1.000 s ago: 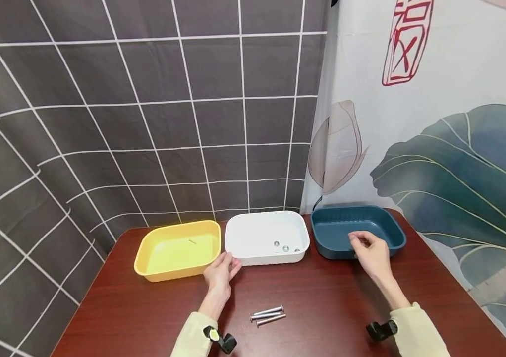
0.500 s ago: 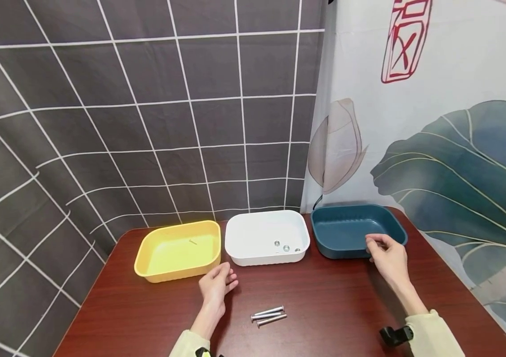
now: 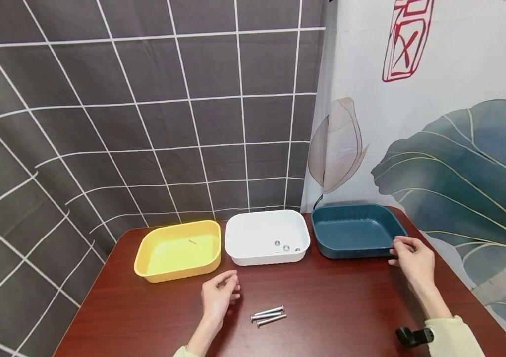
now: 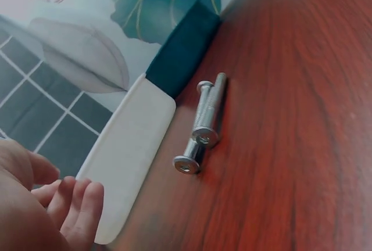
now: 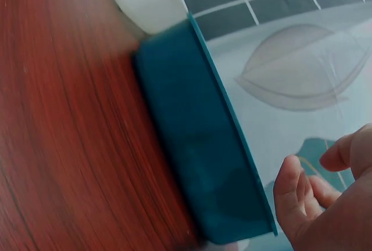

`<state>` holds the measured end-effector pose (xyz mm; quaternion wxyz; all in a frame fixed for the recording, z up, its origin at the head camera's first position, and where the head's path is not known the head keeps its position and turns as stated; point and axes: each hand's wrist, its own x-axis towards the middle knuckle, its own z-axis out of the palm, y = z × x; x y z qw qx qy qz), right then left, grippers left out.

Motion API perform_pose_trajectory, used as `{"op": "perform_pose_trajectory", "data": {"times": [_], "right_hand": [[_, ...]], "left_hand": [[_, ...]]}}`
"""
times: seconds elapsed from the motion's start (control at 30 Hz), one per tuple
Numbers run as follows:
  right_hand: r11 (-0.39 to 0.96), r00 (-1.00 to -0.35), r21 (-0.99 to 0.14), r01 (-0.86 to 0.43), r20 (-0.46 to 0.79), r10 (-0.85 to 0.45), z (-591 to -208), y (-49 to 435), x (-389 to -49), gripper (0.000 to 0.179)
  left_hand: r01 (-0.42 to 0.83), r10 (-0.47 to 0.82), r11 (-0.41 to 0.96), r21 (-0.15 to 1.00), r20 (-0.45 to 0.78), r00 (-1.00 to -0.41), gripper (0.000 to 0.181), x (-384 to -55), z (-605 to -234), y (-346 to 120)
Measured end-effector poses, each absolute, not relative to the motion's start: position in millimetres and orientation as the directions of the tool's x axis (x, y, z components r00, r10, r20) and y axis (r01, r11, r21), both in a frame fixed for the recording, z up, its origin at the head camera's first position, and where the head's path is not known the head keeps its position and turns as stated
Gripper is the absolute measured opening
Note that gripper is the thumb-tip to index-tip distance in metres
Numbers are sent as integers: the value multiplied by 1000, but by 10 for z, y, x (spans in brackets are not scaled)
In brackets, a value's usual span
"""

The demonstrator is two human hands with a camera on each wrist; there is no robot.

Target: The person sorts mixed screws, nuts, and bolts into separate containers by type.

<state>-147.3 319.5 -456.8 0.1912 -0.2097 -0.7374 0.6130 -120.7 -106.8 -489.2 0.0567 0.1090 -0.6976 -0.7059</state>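
Observation:
My left hand (image 3: 218,296) hovers over the table, in front of the gap between the yellow and white trays, its fingers loosely bent around nothing. Three silver bolts (image 3: 268,316) lie together to its right; in the left wrist view the bolts (image 4: 204,135) show round heads with sockets. My right hand (image 3: 415,260) is at the front right corner of the dark blue tray (image 3: 351,252). Thumb and fingertips (image 5: 289,169) stand apart with nothing between them in the right wrist view. Small metal nuts (image 3: 286,248) sit inside the white tray (image 3: 253,260), towards its right side.
A yellow tray (image 3: 177,275) stands left of the white one, with a small thin piece (image 3: 193,242) in it. All three trays line the back of the reddish-brown table (image 3: 324,302). Behind hang a grey grid cloth (image 3: 217,119) and a leaf-printed cloth (image 3: 458,163).
My right hand has moved right along the blue tray's front edge to its corner. My left hand has drawn back from the trays towards me. Bolts and nuts stay put.

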Motion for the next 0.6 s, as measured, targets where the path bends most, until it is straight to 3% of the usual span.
{"op": "perform_pose_trajectory", "data": {"times": [0.13,0.37,0.6], "right_hand": [[75,-819,-986,149,-80,569,-4555,3333,-1487,34],[-267,-789,-942,205,-320,525,-4603,3602,-1528,15],[-372,-803,-909,190,-362,473,-4675,3724,-1597,12]], "left_hand": [[-23,-175,112,993,-3,-985,22,-1168,-4879,-1053],[85,-35,277,957,99,-994,18,-1115,-4928,-1022],[189,85,260,947,173,-981,19,-1124,-5021,-997]]}}
